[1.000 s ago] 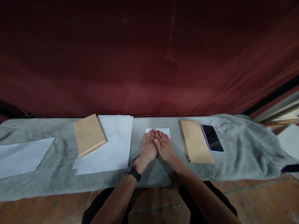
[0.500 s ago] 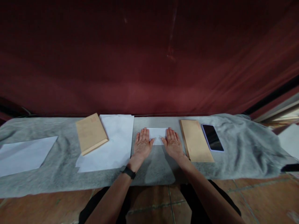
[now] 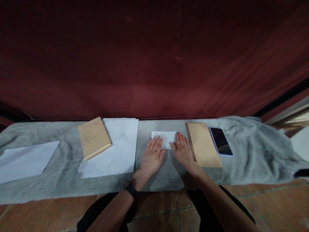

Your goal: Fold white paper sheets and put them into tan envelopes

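A: Location of the small white paper (image 3: 168, 139)?

B: Just right of centre, below mid-height in the frame. Flat on the grey cloth (image 3: 65, 183), long edges roughly level.

A: State of the hands?

B: Apart from each other, palms down, fingers extended, nothing gripped. Left hand (image 3: 152, 157): fingers over the lower left part of the paper. Right hand (image 3: 182, 152): alongside the right edge, thumb at the lower right corner. Amount of pressure: impossible to tell.

A: Reason for this posture?

B: Probably to keep the paper flat and square, with one hand to each side.

A: Containers?

B: Right of centre: stacked brown envelopes (image 3: 205, 146), just beside the right hand, presumably for short reach. Left of centre: a tilted brown envelope stack (image 3: 95, 137), partly on top of white sheets (image 3: 123, 158), possibly serving as a weight. Contents, if any, hidden in both cases.

A: Outer items?

B: Right of the brown envelopes: a phone (image 3: 221, 141), dark screen upward. At the left edge of the frame: a white sheet (image 3: 26, 161), well apart from the hands.
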`<action>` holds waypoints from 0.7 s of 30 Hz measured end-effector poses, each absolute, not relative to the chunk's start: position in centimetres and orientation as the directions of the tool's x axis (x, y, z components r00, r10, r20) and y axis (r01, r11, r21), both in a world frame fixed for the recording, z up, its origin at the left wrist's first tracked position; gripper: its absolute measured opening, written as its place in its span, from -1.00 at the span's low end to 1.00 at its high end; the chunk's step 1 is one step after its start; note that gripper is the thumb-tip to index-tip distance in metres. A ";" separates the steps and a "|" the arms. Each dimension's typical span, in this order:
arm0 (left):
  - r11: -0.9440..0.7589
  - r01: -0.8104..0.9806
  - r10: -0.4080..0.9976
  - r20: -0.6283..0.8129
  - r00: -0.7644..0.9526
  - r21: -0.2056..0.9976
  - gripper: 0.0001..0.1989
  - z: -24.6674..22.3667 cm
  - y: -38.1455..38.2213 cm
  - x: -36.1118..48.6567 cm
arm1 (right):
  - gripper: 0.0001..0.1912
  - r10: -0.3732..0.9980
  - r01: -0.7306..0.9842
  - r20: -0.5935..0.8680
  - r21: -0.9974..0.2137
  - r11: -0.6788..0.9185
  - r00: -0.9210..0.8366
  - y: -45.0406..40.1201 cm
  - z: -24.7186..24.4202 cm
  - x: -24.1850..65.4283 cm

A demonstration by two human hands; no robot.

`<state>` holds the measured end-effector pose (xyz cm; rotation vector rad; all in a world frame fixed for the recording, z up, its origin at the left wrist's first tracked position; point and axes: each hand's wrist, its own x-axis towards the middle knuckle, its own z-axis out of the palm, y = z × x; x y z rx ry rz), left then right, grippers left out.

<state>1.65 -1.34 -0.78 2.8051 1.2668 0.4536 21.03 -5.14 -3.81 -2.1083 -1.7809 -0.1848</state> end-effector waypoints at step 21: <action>-0.677 0.724 0.729 0.255 0.635 0.131 -0.38 -2.2 -2.9 -1.0 | -0.29 0.960 0.974 0.278 -0.207 0.093 -0.033 -8.4 -3.6 19.5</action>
